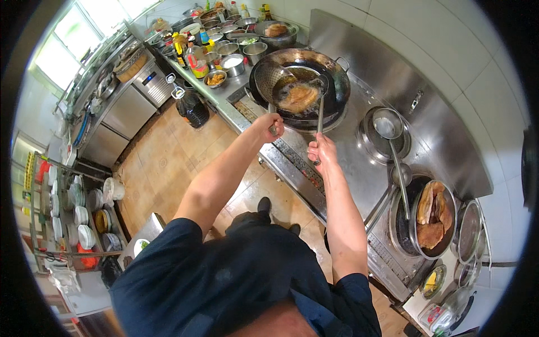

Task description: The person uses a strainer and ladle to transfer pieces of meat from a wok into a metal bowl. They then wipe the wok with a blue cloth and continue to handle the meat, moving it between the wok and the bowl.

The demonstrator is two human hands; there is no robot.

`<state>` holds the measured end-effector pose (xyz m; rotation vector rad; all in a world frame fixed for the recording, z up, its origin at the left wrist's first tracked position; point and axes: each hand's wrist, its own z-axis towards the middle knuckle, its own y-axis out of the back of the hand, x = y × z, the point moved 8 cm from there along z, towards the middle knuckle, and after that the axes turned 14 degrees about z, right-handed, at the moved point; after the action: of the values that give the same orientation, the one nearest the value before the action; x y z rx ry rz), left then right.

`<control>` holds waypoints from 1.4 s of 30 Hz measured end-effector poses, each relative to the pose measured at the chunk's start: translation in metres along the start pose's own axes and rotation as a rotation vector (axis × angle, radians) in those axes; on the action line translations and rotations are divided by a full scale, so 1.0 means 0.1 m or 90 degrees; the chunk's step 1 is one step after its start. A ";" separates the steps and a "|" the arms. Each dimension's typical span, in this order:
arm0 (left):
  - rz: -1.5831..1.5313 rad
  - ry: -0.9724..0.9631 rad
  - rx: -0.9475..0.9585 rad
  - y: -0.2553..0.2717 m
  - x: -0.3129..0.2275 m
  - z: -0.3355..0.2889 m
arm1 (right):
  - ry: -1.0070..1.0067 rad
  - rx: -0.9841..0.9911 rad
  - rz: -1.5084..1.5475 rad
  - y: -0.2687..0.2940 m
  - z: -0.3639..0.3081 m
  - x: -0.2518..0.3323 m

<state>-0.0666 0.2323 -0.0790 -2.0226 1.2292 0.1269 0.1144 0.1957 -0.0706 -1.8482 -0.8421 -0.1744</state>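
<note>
My left hand [268, 127] is closed around the handle of a perforated skimmer [268, 76], whose round bowl rests over the left side of a large dark wok [331, 70]. In my right hand [322, 150] is the long metal handle of a ladle [320, 119], which reaches down into the wok's right side. The ladle's bowl cannot be made out. Between the two tools, a golden-brown piece of meat [298, 99] lies in bubbling oil. The wok sits on a burner of the steel stove.
Right of the wok, another ladle [387, 127] lies over a round pot. Farther right, a pan holds browned meat pieces [432, 216]. Bottles [196, 60] and metal seasoning bowls [233, 64] crowd the counter at the far left. A dark jug [192, 108] stands on the floor.
</note>
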 end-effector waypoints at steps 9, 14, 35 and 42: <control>-0.242 0.108 0.234 -0.40 0.27 -0.27 | 0.039 -0.048 -0.140 -0.04 -0.26 0.15; -0.203 0.067 0.221 -0.39 0.39 -0.31 | 0.049 -0.028 -0.146 -0.17 -0.38 0.17; -0.114 0.096 0.247 0.13 0.16 -0.38 | 0.029 -0.001 -0.273 -0.63 -0.70 -0.28; -0.004 0.067 0.259 0.39 -0.18 -0.54 | 0.074 -0.029 -0.201 -0.57 -0.67 -0.23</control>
<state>-0.1229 0.2007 -0.0535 -1.6936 1.2012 -0.2194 0.0795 0.1393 -0.0089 -1.7203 -1.0514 -0.4978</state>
